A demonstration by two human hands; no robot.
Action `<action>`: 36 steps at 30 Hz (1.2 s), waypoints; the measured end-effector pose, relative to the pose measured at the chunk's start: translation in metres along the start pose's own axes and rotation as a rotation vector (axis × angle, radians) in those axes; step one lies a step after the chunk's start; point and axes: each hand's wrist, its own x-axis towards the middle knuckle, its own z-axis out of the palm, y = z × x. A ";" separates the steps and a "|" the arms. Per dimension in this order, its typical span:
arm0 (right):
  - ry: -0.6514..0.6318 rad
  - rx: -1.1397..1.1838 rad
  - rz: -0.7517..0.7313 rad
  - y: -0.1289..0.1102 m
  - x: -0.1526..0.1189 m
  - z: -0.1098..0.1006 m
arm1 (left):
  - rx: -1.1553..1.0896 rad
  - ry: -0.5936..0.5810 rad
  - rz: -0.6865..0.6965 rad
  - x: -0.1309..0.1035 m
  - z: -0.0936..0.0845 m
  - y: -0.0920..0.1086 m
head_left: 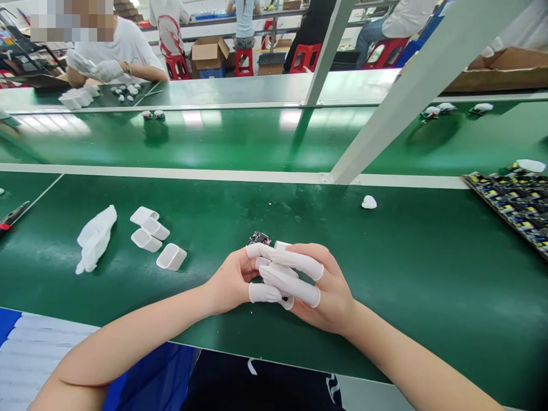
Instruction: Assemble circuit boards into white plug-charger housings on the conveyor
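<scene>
Nearest, at lower left: blue bin [143, 374], with white pieces [43, 357] stacked beside it, below the worktop [222, 200] edge. Left hand [229, 281] and right hand [329, 288] met above the worktop, white covers on several fingers. Right grip was closed around a white casing [282, 245], mostly hidden, only its far edge showing. Left fingers touched the right ones — couldn't tell whether the left grip was clamped on anything. A small circuit board [259, 238] showed just past the left fingertips; held or lying, unclear.

Left of the hands lay four white sleeves [173, 257], three touching or nearly so, then a crumpled white bag [96, 240]. Red-handled tool [12, 217] at far left. Farther right: white cap [369, 202] alone, and a tray of circuit boards [514, 205] at the edge.

Beyond the pale rail [192, 174], small white-topped units [153, 115] sat on a green surface. Farther back — gloved co-worker [128, 48], cardboard box [209, 54], red stools [244, 61].
</scene>
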 end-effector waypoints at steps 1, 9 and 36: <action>0.009 0.013 -0.009 0.000 0.000 -0.001 | -0.017 0.004 -0.004 0.000 0.001 -0.001; 0.079 -0.076 -0.127 0.000 -0.004 -0.010 | -0.139 -0.005 0.046 -0.002 0.007 0.001; 0.122 -0.184 -0.137 -0.001 -0.006 -0.003 | -0.067 0.044 0.036 -0.004 0.006 -0.006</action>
